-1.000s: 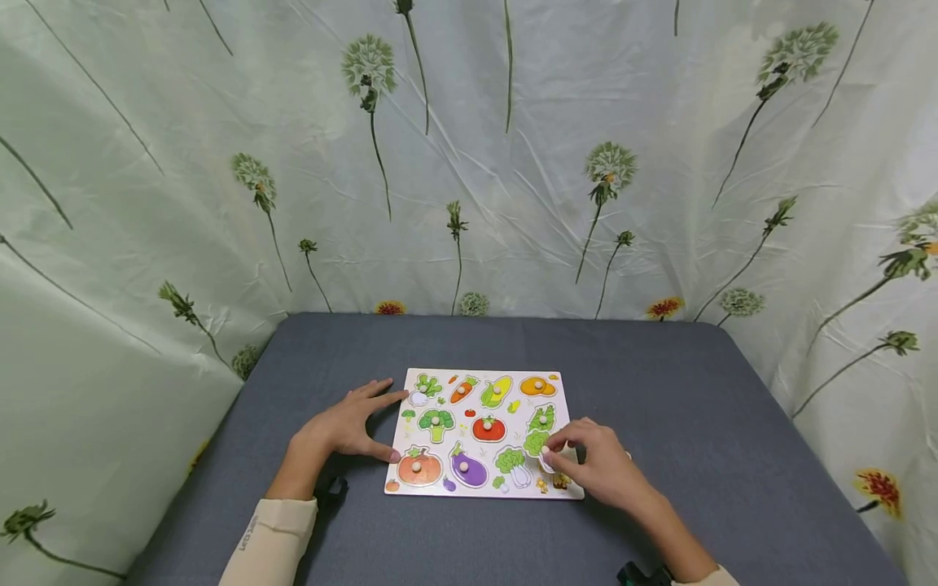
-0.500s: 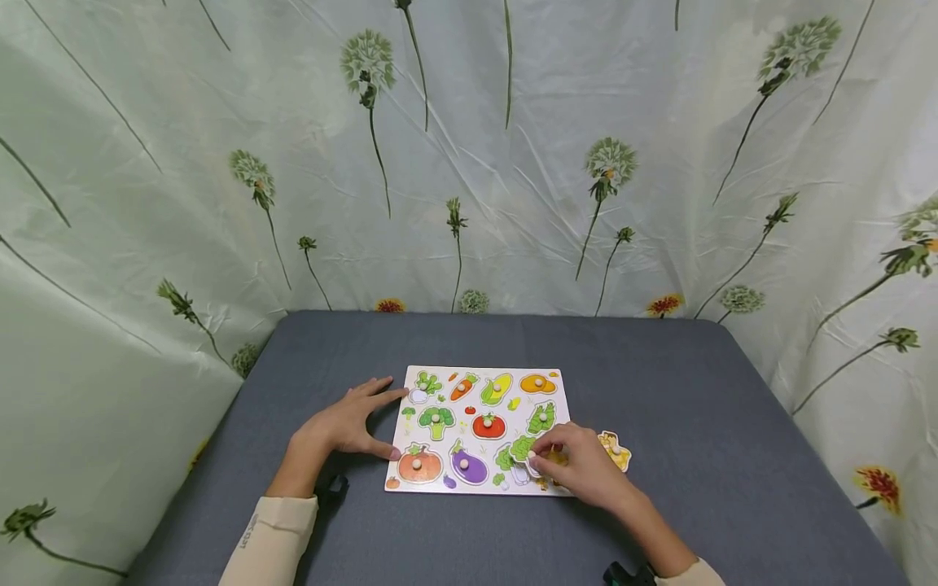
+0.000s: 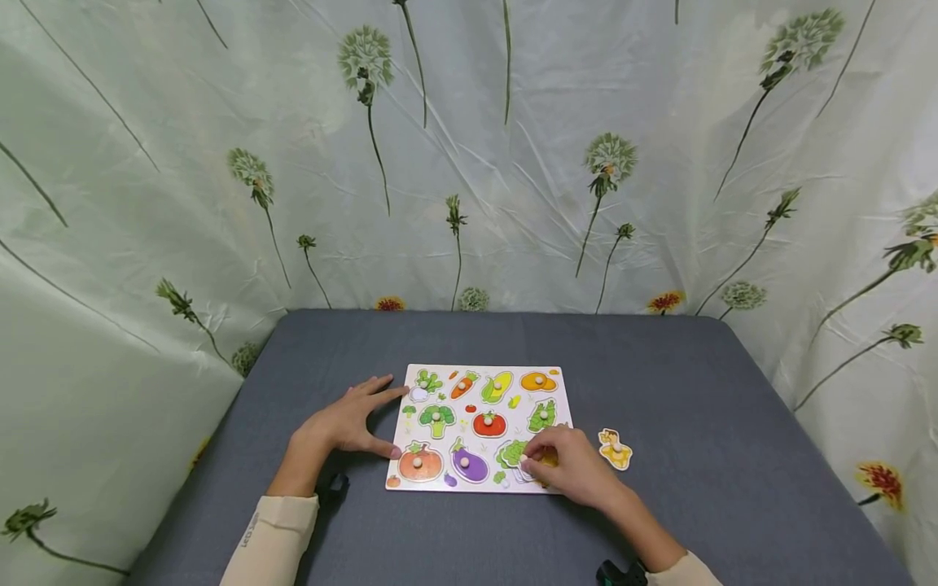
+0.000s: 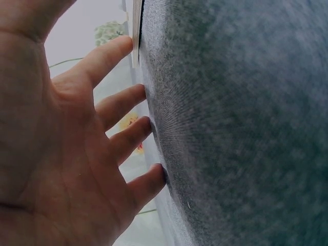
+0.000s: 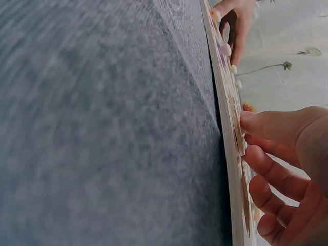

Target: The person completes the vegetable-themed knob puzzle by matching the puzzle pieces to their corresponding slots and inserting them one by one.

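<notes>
A white wooden knob puzzle board with colourful vegetable pieces lies on the table. My left hand is spread at its left side, thumb and index fingertip at the board's edge. The left wrist view shows the fingertips near the grey cloth. With thumb and index finger my right hand pinches the knob of a bok choy piece. The piece overlaps the printed bok choy place at the board's lower right. In the right wrist view its thin edge sits close over the board, slightly tilted.
A loose yellow ginger-like piece lies on the grey table, right of the board. Pumpkin, eggplant and tomato pieces sit in the board. A flowered curtain hangs behind the table.
My right hand has moved left with the bok choy piece, from the lower right corner to the printed bok choy. The yellow piece has come into view. The left hand stays put.
</notes>
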`<act>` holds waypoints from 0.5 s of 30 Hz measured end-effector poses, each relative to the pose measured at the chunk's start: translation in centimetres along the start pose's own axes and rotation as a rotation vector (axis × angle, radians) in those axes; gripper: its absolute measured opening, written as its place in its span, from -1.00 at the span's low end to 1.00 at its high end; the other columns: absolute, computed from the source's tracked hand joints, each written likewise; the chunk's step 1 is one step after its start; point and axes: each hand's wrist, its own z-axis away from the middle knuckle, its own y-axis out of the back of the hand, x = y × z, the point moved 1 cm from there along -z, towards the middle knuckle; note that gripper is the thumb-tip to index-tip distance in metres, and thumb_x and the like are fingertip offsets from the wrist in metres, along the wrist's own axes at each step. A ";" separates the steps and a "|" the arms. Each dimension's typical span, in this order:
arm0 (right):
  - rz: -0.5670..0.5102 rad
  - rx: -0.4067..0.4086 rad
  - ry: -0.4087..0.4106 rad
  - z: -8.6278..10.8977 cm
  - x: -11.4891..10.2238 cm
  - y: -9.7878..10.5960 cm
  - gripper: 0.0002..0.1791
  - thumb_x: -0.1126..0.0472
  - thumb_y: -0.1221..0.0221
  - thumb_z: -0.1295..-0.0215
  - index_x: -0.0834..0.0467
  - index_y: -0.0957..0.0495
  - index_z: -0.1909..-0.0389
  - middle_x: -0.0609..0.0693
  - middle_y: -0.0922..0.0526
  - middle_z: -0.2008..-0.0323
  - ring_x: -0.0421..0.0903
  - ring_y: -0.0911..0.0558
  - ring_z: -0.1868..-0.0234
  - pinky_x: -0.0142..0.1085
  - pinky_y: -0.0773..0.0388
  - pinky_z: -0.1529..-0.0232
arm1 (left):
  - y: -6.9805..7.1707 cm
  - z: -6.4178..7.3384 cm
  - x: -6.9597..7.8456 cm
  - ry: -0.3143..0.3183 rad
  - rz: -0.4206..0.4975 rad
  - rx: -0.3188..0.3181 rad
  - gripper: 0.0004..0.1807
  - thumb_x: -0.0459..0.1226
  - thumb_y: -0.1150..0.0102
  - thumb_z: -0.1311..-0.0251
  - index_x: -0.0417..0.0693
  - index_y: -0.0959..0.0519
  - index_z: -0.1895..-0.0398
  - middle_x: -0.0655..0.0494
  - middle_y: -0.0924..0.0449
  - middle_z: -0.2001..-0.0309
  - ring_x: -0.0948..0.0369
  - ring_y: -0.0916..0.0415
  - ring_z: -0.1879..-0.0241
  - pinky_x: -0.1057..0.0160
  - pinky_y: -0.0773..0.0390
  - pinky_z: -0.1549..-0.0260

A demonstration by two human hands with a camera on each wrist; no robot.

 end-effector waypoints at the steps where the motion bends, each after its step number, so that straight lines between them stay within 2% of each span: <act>1: 0.000 -0.003 -0.003 -0.1 0.0 -0.1 -0.95 0.15 -0.45 -0.22 -0.06 -0.75 0.35 -0.35 -0.62 0.45 -0.31 -0.53 0.35 -0.39 -0.48 0.26 | 0.0 0.0 0.0 0.000 0.001 -0.002 0.23 0.27 -0.60 0.25 0.21 -0.28 -0.59 -0.16 -0.02 -0.64 -0.33 0.15 -0.61 -0.51 0.06 -0.43; 15: 0.005 -0.019 0.000 -0.5 -0.6 -0.8 -0.94 0.15 -0.48 -0.19 -0.04 -0.77 0.37 -0.33 -0.60 0.44 -0.30 -0.52 0.36 -0.42 -0.45 0.28 | 0.2 0.0 0.1 -0.006 0.015 -0.022 0.22 0.28 -0.58 0.21 0.20 -0.26 -0.60 -0.19 0.02 -0.65 -0.33 0.20 -0.62 -0.49 0.12 -0.46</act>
